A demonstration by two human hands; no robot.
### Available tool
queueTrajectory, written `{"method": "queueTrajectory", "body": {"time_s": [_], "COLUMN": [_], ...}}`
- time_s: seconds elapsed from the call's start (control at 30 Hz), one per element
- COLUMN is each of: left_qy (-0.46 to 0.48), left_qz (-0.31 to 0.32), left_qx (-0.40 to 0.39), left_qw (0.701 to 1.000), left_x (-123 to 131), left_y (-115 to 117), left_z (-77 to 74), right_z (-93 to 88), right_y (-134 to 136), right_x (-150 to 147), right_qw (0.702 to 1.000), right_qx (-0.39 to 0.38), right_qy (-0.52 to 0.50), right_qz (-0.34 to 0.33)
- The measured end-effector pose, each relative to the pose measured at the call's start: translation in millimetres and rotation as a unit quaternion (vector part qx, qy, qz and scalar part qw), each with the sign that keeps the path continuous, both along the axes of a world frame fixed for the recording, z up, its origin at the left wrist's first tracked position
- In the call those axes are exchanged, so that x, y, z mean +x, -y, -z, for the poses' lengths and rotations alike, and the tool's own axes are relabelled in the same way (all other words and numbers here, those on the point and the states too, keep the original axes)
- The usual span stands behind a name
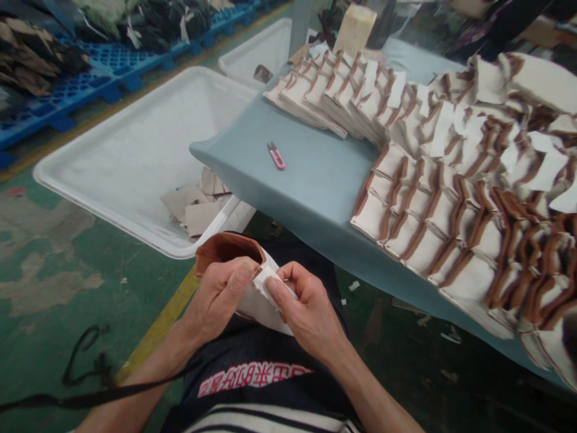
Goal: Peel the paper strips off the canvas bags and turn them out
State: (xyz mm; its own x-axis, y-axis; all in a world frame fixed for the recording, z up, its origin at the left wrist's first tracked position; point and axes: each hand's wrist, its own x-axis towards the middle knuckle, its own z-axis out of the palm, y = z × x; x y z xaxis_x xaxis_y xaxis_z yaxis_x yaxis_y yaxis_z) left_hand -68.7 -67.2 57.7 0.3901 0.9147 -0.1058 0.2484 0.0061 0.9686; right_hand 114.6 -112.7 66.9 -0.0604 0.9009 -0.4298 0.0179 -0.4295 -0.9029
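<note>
In front of my lap is a sewn fabric piece (228,243), cream outside and brown inside, its brown mouth gaping away from me. My left hand (223,294) is closed on its near rim, thumb on top. My right hand (304,300) pinches a white paper-like slip (265,287) against the cream side, close to my left fingertips. Whether the slip is attached to the fabric cannot be made out. Pink-handled thread snips (276,156) lie on the blue-grey table (311,180), beyond my hands.
Rows of stacked cream-and-brown fabric pieces (428,204) cover the table's right side and back. Left of the table stands a white bin (112,144) with several cream pieces (198,210) inside. Behind it are another white bin (265,45) and blue pallets (112,66) bearing dark bundles.
</note>
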Motion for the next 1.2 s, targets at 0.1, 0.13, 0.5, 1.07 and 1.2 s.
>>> {"method": "queueTrajectory", "body": {"time_s": [0.1,0.13,0.5,1.07,1.2], "left_qy": [-0.029,-0.037,-0.064,-0.078,-0.062], "left_qz": [0.003,0.004,0.017,0.092,0.139], "left_qx": [0.023,0.029,0.088,0.14,0.142], "left_qw": [0.999,0.999,0.994,0.983,0.978], "left_x": [3,4,0,3,10], "left_y": [-2,-2,-2,-27,-30], "left_z": [-6.2,-7.1,-10.8,-32.3,-45.6], "right_z": [1.5,2.3,-7.7,-3.9,-36.3], "right_y": [0,1,3,87,53], "right_x": [-1,-1,14,82,81], "right_qw": [1.0,1.0,0.997,0.906,0.924], "right_qx": [0.008,0.011,0.022,0.025,0.204], "right_qy": [0.017,0.022,0.031,0.384,0.318], "right_qz": [-0.005,-0.006,-0.068,-0.177,-0.053]}}
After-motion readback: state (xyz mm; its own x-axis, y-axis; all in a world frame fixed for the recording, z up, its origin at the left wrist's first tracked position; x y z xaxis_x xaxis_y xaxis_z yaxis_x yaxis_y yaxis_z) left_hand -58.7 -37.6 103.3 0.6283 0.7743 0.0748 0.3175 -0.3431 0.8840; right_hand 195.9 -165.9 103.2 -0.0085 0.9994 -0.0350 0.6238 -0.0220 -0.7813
